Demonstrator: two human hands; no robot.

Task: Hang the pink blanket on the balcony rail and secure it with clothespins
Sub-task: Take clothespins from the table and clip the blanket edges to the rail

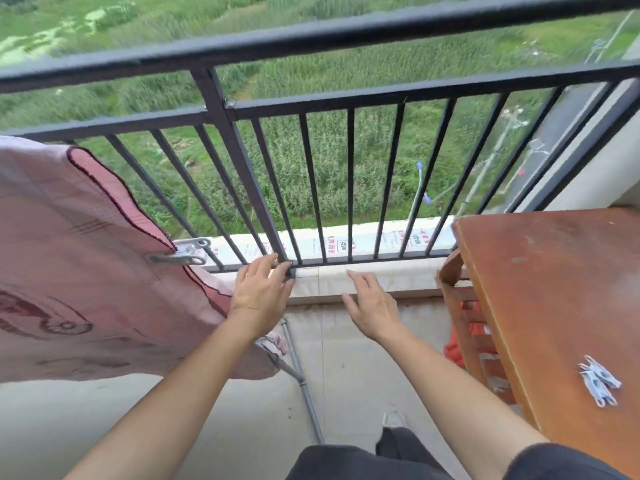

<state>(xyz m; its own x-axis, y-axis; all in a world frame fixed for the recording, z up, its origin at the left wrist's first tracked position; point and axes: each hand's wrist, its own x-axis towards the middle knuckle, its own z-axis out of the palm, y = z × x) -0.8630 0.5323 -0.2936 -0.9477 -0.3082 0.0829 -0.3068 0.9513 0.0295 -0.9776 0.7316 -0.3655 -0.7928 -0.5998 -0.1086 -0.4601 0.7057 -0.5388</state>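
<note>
Empty hands [263,292] beside blanket [86,265] edge.

Ahead of my fingers [273,268] the bars [349,185] block passage; table [554,289] crowds right, blanket [69,254] left.

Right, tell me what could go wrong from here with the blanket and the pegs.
1. Only one clothespin shows on the pink blanket, at its right edge; with open drop beyond the rail, wind might pull it loose.
2. Spare clothespins lie on the wooden table near its edge, where a knock could send them off.
3. Both hands, left and right, are empty, so nothing steadies the cloth.
</note>
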